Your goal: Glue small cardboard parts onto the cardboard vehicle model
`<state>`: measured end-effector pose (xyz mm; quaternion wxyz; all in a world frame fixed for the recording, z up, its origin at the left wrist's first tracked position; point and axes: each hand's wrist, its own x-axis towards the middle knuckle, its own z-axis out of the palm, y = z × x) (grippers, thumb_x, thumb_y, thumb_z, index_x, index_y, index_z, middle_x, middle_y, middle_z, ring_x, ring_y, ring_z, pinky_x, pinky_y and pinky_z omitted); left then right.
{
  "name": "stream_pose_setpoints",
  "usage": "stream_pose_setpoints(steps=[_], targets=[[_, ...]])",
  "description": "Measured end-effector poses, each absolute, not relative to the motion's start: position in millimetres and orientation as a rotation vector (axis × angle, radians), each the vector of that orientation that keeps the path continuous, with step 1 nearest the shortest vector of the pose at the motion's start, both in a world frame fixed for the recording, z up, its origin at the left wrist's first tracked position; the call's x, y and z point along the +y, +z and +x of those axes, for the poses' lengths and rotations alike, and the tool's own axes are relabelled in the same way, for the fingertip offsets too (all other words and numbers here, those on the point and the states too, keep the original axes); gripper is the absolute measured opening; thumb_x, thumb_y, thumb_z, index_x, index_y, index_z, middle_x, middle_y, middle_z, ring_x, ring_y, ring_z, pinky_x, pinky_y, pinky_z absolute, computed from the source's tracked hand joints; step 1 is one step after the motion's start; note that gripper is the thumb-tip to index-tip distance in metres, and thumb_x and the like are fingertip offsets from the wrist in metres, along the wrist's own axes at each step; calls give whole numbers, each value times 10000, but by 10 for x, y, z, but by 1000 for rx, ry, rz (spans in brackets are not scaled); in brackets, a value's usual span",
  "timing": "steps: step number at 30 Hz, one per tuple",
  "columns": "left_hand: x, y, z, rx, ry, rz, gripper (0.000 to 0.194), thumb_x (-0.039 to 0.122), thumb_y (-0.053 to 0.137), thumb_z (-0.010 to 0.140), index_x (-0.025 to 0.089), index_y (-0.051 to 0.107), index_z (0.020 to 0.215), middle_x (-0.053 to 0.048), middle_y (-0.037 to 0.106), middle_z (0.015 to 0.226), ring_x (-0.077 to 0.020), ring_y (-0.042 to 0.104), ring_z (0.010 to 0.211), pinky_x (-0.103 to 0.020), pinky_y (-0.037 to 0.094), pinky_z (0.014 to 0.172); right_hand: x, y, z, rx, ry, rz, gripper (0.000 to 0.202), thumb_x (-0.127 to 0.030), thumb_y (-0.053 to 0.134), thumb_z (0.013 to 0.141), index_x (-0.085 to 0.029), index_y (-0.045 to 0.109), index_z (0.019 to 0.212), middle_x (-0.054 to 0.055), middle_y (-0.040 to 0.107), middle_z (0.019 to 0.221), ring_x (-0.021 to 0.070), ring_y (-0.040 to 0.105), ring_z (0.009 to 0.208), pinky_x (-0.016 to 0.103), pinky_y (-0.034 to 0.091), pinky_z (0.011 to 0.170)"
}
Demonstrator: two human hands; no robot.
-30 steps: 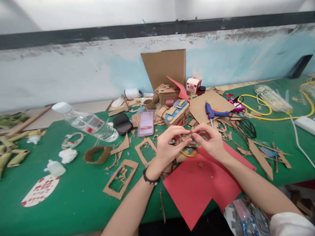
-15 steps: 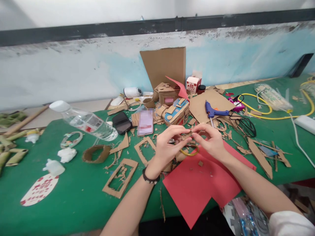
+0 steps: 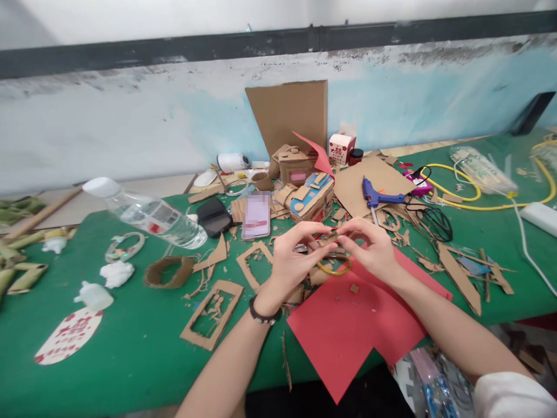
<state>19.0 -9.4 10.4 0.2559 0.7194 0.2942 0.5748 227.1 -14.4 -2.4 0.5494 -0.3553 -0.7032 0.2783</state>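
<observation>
My left hand (image 3: 298,251) and my right hand (image 3: 369,244) meet at the fingertips, both pinching a small brown piece of cardboard (image 3: 332,237). Much of that piece is hidden by the fingers. Just beneath them lies a yellow ring (image 3: 336,271), perhaps a tape roll, partly covered by my hands. Under my right forearm a sheet of red paper (image 3: 343,337) is spread out, with a tiny cardboard square (image 3: 354,288) on it. Left of my left wrist are two cut cardboard frames, the nearer frame (image 3: 195,335) filled with scraps.
A blue glue gun (image 3: 378,197) rests on a cardboard sheet (image 3: 352,180) behind my hands. Beside a cardboard model (image 3: 311,197) lies a phone (image 3: 256,216). A tilted water bottle (image 3: 148,213) is at left. Yellow cable (image 3: 461,186) and cardboard strips (image 3: 461,278) lie right.
Both hands keep their pinch on the small cardboard piece, which has turned slightly between the fingertips. The view has shifted a little; everything else is as before.
</observation>
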Motion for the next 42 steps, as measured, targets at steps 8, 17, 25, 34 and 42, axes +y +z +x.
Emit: stream_pose_setpoints(steps=[8, 17, 25, 34, 42], targets=[[-88, 91, 198, 773, 1547, 1918, 286, 351, 921, 926, 174, 790, 1107, -82, 838, 1033, -66, 673, 557, -176, 591, 553, -142, -27, 2274, -1661, 689, -845, 184, -443, 737, 1054, -264, 779, 1037, 46, 792, 969, 184, 749, 827, 308, 624, 696], [-97, 105, 197, 794, 1559, 1941, 271, 279, 937, 905, 172, 795, 1111, -79, 841, 1032, -66, 670, 574, -171, 591, 553, -149, -62, 2262, -1572, 777, -767, 215, -391, 781, 1032, -299, 733, 1220, 34, 775, 1033, 177, 765, 927, 288, 656, 733], [-100, 94, 188, 813, 1530, 1923, 278, 348, 915, 929, 169, 802, 1110, -100, 850, 1050, -84, 688, 586, -190, 604, 556, -162, -95, 2247, -1536, 772, -765, 230, -387, 787, 1025, -298, 715, 1224, 40, 774, 1062, 188, 779, 982, 309, 684, 773], [-99, 86, 201, 806, 1541, 1905, 274, 319, 924, 919, 169, 796, 1109, -95, 850, 1049, -72, 676, 565, -178, 591, 539, -165, -105, 2241, -1544, 762, -782, 180, -355, 790, 1026, -293, 743, 1189, 39, 797, 1041, 186, 795, 955, 296, 691, 756], [-70, 82, 192, 774, 1570, 1939, 261, 291, 923, 920, 178, 799, 1120, -77, 851, 1034, -60, 667, 555, -159, 585, 538, -162, -29, 2272, -1671, 633, -786, 188, -269, 752, 1048, -296, 783, 1232, 44, 817, 1065, 179, 792, 942, 277, 666, 739]])
